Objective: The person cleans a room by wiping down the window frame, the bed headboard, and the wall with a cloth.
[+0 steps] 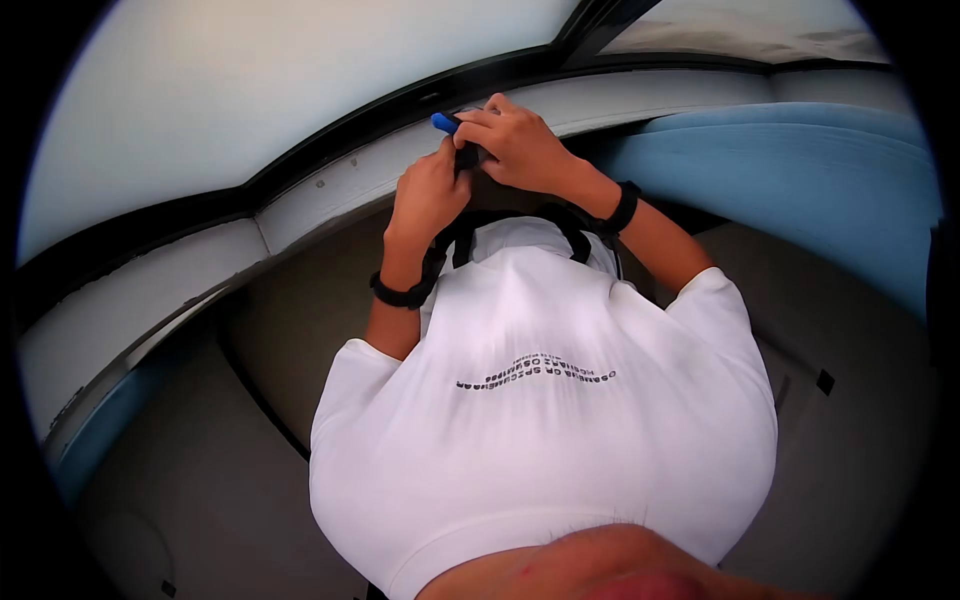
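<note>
Plainly, a broad frosted window pane (290, 90) stands beyond the white sill (330, 190), with a black frame (500, 70) along the sill's far edge. On the near side of the sill is the person's white T-shirt (540, 450), dark print across its chest. A pale blue surface (790, 160), whether cloth or panel I cannot tell, spreads from the sill's near edge on the right. At the sill's near edge the right hand (522, 145) is bent, its thumb and fingers pinching a small blue-ended object (444, 123); the left hand (428, 195) is curled against it from below, its exact grip hidden. Black wristbands (403, 292) circle both wrists, nearer the body than the sill. Smallest is that object, its blue end pointing over the sill.
</note>
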A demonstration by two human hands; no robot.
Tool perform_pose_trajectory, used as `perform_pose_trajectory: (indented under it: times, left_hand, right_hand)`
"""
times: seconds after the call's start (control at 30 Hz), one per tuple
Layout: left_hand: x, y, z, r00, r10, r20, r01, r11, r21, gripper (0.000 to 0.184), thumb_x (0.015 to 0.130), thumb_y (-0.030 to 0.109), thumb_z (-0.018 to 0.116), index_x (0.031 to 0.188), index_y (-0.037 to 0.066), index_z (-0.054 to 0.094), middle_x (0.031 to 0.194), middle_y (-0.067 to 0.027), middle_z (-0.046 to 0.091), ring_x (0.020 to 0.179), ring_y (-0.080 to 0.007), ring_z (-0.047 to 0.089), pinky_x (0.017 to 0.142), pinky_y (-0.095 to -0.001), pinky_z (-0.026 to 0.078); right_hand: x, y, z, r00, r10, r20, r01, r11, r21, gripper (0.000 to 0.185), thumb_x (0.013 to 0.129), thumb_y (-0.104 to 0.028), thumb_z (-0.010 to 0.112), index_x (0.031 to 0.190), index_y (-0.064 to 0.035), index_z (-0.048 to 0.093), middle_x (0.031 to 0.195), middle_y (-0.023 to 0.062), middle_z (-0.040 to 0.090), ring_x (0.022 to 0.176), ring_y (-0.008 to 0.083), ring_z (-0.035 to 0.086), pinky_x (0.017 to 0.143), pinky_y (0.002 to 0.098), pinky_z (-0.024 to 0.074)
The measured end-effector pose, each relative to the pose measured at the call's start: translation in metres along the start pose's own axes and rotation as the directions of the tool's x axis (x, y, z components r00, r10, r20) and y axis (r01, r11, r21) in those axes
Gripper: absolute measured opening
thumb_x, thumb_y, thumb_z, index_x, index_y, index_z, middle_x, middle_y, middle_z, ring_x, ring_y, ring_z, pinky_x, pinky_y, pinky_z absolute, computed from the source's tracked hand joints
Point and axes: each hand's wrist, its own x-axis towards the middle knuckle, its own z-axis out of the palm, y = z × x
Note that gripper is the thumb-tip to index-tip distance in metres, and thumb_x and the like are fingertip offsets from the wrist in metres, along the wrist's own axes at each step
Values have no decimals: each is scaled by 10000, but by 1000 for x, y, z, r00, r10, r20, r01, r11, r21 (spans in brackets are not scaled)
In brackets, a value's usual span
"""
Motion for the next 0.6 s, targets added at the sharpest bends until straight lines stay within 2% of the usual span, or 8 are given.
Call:
perform_pose_trajectory:
  times: [0.13, 0.2, 0.3, 0.37, 0.47, 0.5, 0.57, 0.6]
  left_hand:
    - [39, 76, 28, 979, 181, -88, -181, 983, 10, 294, 844, 177, 707, 1066, 42, 570, 927, -175, 663, 860, -389, 639, 711, -497, 517]
    - [69, 93, 57, 924, 366, -115, -364, 931, 34, 297, 896, 187, 688, 1157, 88, 587, 1052, -152, 657, 936, -379, 635, 777, -445, 521]
    - [103, 102, 98, 860, 489, -150, -480, 872, 94, 311, 885, 169, 698, 1168, 92, 597, 1166, -135, 628, 1042, -358, 614, 858, -426, 516]
    - [108, 101, 112, 879, 456, -141, -443, 889, 114, 324, 873, 154, 710, 1170, 90, 599, 1191, -135, 616, 1087, -358, 593, 888, -437, 507]
    - [110, 83, 121, 891, 416, -182, -395, 908, 137, 362, 831, 128, 739, 1163, 79, 603, 1208, -138, 592, 1118, -362, 566, 891, -454, 499]
    - [106, 77, 120, 884, 413, -217, -392, 910, 136, 386, 802, 115, 757, 1154, 70, 604, 1200, -140, 580, 1104, -364, 559, 864, -459, 501]
    - [93, 76, 112, 919, 327, -221, -306, 944, 125, 404, 821, 115, 761, 1193, 88, 606, 1266, -141, 578, 1162, -371, 548, 950, -460, 486]
    - [87, 75, 108, 923, 277, -265, -246, 958, 145, 421, 811, 106, 767, 1196, 74, 602, 1255, -152, 572, 1154, -379, 547, 939, -461, 487]
  right_hand:
    - [-57, 69, -54, 956, 221, -195, -228, 974, -11, 354, 668, -20, 730, 991, -128, 635, 1136, 37, 677, 973, 288, 594, 843, 393, 535]
    - [-93, 113, -69, 945, 209, -252, -231, 971, -60, 347, 679, -20, 722, 997, -125, 632, 1122, 49, 681, 989, 301, 594, 853, 401, 528]
    - [-142, 161, -98, 906, 246, -345, -299, 948, -109, 324, 707, -20, 707, 1004, -120, 627, 1083, 70, 685, 1013, 324, 594, 871, 415, 518]
    - [-171, 187, -114, 876, 292, -383, -357, 928, -109, 308, 724, -21, 700, 1007, -117, 624, 1056, 80, 685, 1023, 335, 593, 879, 421, 513]
    - [-200, 222, -136, 760, 531, -374, -597, 798, -82, 294, 783, -84, 675, 1067, -100, 601, 1042, 106, 676, 1011, 356, 594, 881, 441, 503]
    - [-201, 225, -136, 767, 525, -369, -590, 803, -83, 294, 783, -84, 675, 1067, -100, 601, 1042, 106, 676, 1011, 356, 594, 881, 441, 503]
    - [-199, 222, -127, 790, 558, -255, -582, 813, -24, 318, 792, -146, 660, 1093, -82, 582, 1029, 116, 670, 969, 368, 603, 869, 446, 505]
    - [-195, 217, -117, 846, 466, -261, -496, 866, -62, 335, 787, -183, 654, 1095, -73, 578, 1012, 123, 665, 932, 370, 611, 840, 448, 514]
